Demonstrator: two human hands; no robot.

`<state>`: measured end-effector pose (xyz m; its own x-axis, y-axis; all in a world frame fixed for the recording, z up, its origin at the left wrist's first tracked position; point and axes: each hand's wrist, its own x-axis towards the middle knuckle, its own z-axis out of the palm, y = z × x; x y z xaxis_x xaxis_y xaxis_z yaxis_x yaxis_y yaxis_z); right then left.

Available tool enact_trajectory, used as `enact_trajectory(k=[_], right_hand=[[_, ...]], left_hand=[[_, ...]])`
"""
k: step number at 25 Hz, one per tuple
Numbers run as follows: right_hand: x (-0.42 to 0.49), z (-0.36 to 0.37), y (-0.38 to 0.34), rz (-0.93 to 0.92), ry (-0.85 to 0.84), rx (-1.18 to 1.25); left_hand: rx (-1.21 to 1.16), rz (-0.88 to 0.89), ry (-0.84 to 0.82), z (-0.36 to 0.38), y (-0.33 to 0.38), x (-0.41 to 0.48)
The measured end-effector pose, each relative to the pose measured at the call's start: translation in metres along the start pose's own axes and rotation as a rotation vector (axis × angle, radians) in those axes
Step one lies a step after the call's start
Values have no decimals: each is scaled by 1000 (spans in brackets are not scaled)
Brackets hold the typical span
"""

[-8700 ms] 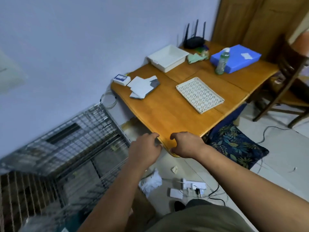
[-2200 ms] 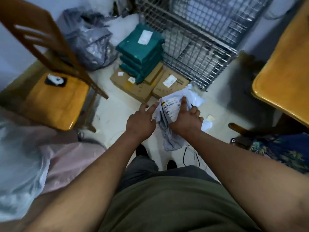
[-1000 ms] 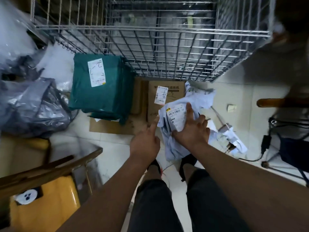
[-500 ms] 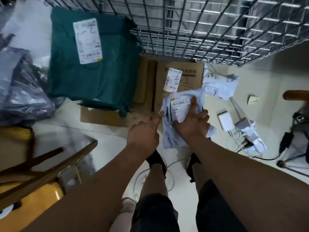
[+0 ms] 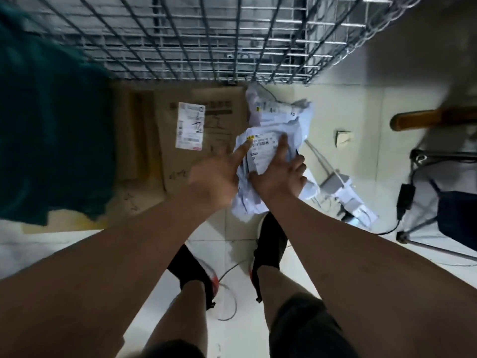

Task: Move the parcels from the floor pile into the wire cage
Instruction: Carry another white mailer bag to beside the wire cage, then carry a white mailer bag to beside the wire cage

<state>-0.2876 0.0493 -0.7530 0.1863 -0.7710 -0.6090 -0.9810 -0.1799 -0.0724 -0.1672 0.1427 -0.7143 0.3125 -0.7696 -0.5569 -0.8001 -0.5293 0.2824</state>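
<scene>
Mailer (image 5: 262, 153), white poly w/ label, held above floor right of cardboard box (image 5: 206, 120), just near of wire cage (image 5: 206, 42): R hand (image 5: 280, 177) grips it, L hand (image 5: 214, 177) index on label, grip unclear.

Teal parcel (image 5: 51, 125) at nine o'clock; brown cardboard box (image 5: 219, 120), white label (image 5: 190, 126); whitish bag (image 5: 247, 200); grey grid-patterned cage (image 5: 206, 47) at twelve; black shoes (image 5: 269, 244).
</scene>
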Motion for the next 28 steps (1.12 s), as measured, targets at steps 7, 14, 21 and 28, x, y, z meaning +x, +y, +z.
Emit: enact_trajectory(k=[7, 14, 21, 28], right_hand=[[62, 52, 29, 12, -36, -33], [81, 111, 33, 59, 82, 27], [98, 118, 47, 0, -62, 50], [59, 37, 57, -137, -101, -35]], left_hand=[[55, -2, -60, 58, 18, 65], [2, -45, -59, 104, 12, 79], [28, -44, -43, 117, 10, 67], [90, -55, -37, 70, 26, 28]])
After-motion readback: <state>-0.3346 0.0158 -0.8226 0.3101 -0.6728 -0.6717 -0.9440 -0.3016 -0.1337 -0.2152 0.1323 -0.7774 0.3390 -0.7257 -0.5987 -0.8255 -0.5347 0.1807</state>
